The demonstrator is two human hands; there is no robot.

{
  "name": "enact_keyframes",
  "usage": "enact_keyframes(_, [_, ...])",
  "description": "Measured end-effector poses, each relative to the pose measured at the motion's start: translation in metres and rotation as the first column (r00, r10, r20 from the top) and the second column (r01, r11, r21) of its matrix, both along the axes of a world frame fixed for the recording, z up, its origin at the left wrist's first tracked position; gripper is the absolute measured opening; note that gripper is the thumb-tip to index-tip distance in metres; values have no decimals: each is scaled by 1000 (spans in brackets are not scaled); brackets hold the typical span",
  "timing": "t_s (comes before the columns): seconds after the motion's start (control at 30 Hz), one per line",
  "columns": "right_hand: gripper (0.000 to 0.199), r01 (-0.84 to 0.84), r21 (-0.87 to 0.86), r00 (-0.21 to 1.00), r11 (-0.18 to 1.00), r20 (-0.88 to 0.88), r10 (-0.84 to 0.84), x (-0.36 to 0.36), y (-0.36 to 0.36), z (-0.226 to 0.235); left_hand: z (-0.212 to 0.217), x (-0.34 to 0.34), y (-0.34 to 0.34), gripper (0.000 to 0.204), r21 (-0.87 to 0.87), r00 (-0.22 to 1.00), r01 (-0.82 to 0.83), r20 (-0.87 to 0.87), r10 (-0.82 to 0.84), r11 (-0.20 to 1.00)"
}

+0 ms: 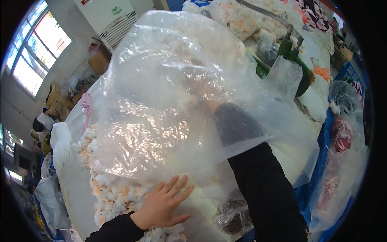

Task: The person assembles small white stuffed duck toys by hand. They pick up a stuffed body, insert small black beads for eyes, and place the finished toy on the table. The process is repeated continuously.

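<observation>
A large clear plastic bag [137, 133] spreads over the table [76, 193], with white fluffy stuffing showing through its film. My right arm reaches into the bag through its mouth. Inside, my right hand [201, 88] is near the stuffing; the hazy plastic hides its fingers. My left hand [163, 203] lies flat by the bag's near edge, fingers spread, holding nothing. Next to it, loose white and peach-coloured stuffing clumps [117, 197] are heaped on the table.
A green metal machine part [292, 56] stands at the back right. Bags of stuffing [238, 18] lie at the far side. A crumpled clear bag with dark contents [234, 218] sits by my right forearm. Past the right edge is a clear bag holding red items [342, 135].
</observation>
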State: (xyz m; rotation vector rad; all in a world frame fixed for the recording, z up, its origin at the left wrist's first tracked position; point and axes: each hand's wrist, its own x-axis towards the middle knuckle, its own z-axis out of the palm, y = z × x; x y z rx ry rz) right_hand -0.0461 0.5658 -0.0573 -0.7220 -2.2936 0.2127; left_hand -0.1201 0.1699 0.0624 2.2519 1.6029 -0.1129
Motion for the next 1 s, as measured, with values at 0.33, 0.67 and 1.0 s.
enact_keyframes(0.33, [48,-51,59,993,997,108,44,16,-18,38,-6,-2,-3,83,33,1000,-1,-11,2,999])
enact_keyframes(0.67, [39,-85,109,863,990,505,19,89,-188,151,-27,-4,-4,85,124,1000,28,-7,-28,992])
enact_keyframes(1.0, [26,-136,134,984,982,132,118,69,-106,50,-35,-4,-10,87,118,998,20,-69,-12,993])
